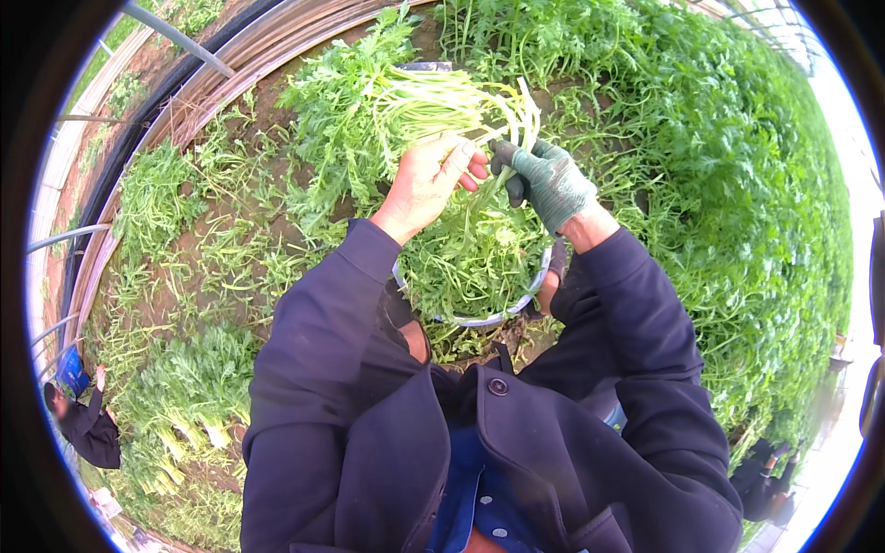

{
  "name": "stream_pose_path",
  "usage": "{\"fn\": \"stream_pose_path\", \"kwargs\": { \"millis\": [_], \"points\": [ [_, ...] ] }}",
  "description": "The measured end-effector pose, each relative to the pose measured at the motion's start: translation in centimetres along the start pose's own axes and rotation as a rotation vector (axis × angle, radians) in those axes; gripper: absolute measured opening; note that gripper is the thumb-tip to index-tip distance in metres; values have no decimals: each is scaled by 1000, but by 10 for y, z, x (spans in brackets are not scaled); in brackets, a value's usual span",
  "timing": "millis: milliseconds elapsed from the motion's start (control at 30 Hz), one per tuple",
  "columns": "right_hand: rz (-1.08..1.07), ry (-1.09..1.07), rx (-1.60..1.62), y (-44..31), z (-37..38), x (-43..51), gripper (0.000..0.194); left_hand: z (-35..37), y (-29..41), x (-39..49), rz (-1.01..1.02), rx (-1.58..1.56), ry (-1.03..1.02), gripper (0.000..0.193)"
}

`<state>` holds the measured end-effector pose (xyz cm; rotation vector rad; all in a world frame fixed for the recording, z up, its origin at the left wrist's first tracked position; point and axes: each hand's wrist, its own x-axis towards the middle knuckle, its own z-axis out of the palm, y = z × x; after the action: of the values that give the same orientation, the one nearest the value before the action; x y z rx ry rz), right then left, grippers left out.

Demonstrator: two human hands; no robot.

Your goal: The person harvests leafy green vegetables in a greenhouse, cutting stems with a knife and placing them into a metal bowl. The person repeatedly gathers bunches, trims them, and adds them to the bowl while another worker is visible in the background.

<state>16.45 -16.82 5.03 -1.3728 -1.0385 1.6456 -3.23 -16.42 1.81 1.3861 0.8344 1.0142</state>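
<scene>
My right hand point(550, 181), in a green and dark work glove, is shut on a few leafy green stalks point(523, 114). Their pale cut ends point up, and the leaves hang below the fist. Close on its left is my bare left hand point(442, 173), fingers curled beside the stalks; whether it pinches a stem I cannot tell. Just beyond both hands lies a large bundle of the same leafy greens point(429, 104), stems to the right and leaves to the left. Beneath my hands, between my legs, a round basin point(494, 319) with a pale rim holds loose leaves and stems.
A dense bed of uncut greens point(747, 193) fills the right. Trimmed scraps cover the soil point(207, 276) at left. Bundled greens point(200, 415) lie at lower left, near a person point(90, 432) and a blue container point(72, 372). Another person point(760, 480) is at lower right. Metal hoops point(180, 38) edge the left.
</scene>
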Motion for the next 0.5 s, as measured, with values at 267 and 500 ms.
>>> {"fn": "stream_pose_path", "kwargs": {
  "millis": [267, 500],
  "points": [
    [-39, 83, 0, 3, 5, -1, 35, 16, 4, -7, 298, 730, 200, 18],
    [14, 69, -119, -4, 5, -6, 32, 12, 2, -8, 301, 718, 58, 18]
  ]
}}
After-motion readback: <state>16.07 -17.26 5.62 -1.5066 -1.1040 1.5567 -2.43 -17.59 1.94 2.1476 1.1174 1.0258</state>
